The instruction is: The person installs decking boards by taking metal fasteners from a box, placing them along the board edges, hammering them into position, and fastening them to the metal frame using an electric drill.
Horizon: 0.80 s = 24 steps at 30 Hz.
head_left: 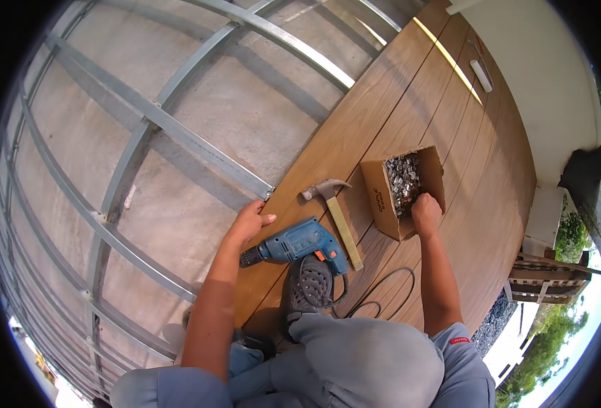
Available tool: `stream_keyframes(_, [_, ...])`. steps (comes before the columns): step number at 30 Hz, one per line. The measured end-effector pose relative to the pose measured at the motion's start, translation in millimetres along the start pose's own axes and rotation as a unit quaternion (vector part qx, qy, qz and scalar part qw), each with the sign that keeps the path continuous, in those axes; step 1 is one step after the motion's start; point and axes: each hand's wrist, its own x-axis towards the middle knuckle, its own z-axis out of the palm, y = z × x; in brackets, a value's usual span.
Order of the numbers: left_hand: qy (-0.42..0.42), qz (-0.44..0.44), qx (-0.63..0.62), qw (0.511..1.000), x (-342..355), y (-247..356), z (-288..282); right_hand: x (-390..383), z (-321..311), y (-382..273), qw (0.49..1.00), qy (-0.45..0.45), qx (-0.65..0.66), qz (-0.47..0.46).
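My left hand (248,222) rests at the left edge of the brown deck boards (355,129), its thumb apart from the fingers. Just beyond its fingertips, a metal joist (212,155) meets the board edge, with a small metal clip (268,194) there. My right hand (426,215) reaches into an open cardboard box (380,197) of small metal clips (402,182). Its fingers are curled down among them; whatever they pinch is hidden. Between my hands lie a blue corded drill (300,243) and a claw hammer (341,228) with a yellowish handle.
Steel framing (127,170) spans a concrete floor (198,95) on the left, with open gaps between bars. The drill's black cord (409,289) loops near my shoe (312,282). Farther up the deck lie a yellow strip (450,61) and a white cylinder (481,76), beside a pale wall (538,75).
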Motion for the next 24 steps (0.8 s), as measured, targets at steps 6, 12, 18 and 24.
stream_keyframes(6, [0.006, 0.011, -0.008, 1.000, -3, 0, 2, 13, 5, -9, 0.999, -0.014, -0.015, 0.049])
stream_keyframes(12, [0.041, 0.052, 0.110, 0.992, -4, -11, -3, 15, -5, -17, 0.995, -0.065, -0.046, 0.053])
stream_keyframes(18, [0.144, 0.050, 0.290, 0.945, -21, 1, 13, 0, -41, -21, 0.996, -0.068, -0.017, 0.047])
stream_keyframes(24, [0.353, 0.245, 0.357, 0.830, -38, 39, 45, -22, -76, -42, 0.997, 0.016, 0.072, 0.033])
